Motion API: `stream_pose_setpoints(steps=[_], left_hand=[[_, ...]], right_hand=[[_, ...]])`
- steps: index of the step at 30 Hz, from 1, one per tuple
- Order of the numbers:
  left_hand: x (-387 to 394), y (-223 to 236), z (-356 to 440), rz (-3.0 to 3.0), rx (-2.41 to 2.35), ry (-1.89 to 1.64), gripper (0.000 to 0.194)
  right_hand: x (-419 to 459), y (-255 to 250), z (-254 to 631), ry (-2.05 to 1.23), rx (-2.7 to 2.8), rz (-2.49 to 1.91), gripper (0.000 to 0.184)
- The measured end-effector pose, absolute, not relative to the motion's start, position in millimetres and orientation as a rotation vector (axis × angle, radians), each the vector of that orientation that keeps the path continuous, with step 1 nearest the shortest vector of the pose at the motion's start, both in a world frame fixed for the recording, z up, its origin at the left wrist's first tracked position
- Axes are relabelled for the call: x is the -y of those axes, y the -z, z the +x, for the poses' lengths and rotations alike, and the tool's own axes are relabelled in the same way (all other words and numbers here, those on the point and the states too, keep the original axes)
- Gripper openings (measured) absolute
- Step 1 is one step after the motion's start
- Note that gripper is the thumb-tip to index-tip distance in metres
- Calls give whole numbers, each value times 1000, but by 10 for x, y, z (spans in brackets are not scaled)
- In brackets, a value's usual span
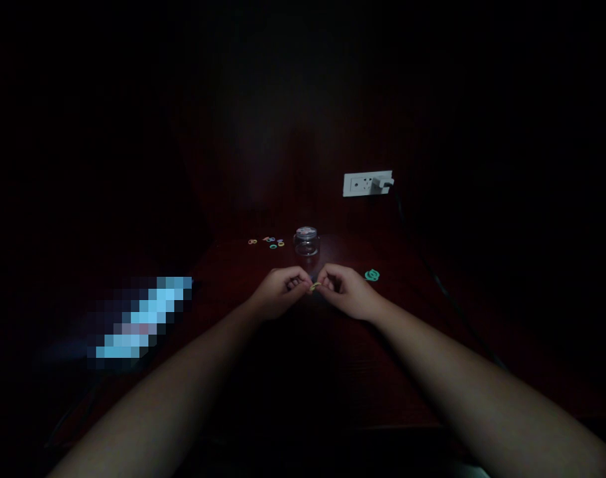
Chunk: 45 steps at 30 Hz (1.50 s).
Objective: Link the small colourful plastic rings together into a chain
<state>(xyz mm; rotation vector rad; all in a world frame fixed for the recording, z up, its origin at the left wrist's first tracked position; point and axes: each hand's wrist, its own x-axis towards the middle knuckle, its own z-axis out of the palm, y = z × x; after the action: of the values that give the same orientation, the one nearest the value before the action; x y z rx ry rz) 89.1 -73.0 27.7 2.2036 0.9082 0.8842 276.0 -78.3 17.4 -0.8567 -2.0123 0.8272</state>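
1. One small yellow band (315, 287) lay at the frame's centre, between the fingertips of the left hand (284, 291) and the right hand (346, 291); both held it in a narrow pinch.
2. Just above stood a clear lidded jar (306, 243), upright; its contents were too dim to tell.
3. Coloured bands (271, 239) lay left of the jar, green bands (372, 275) near the right hand; a wall socket (355, 184) with a plug (383, 182) showed upper right; a pixelated panel (143, 322) glowed at left.

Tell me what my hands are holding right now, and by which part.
A small yellowish band, held by opposite sides: the left hand pinches one side, the right hand the other, between thumb and fingers.
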Motion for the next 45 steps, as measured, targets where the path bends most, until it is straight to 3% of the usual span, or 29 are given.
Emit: stream_pose_setpoints(steps=[6,19,24,33,45], left_hand=[[734,-277,891,2217,-930,-843,28],[736,-248,929,2115,-955,-860,23],[731,-232,934,2076,-975,-885,22],[712,-213,925,2101,-961,-901,22],[708,-221,904,2142,-951,-961,20]], right_hand=[[796,-184,2761,-833,2005,-863,12],[802,-188,2760,-830,1996,-856,3],[820,-207,2768,-838,2004,-830,11],[799,-185,2766,-796,2024,-867,2],[782,-181,2776,-753,2020,-879,6]])
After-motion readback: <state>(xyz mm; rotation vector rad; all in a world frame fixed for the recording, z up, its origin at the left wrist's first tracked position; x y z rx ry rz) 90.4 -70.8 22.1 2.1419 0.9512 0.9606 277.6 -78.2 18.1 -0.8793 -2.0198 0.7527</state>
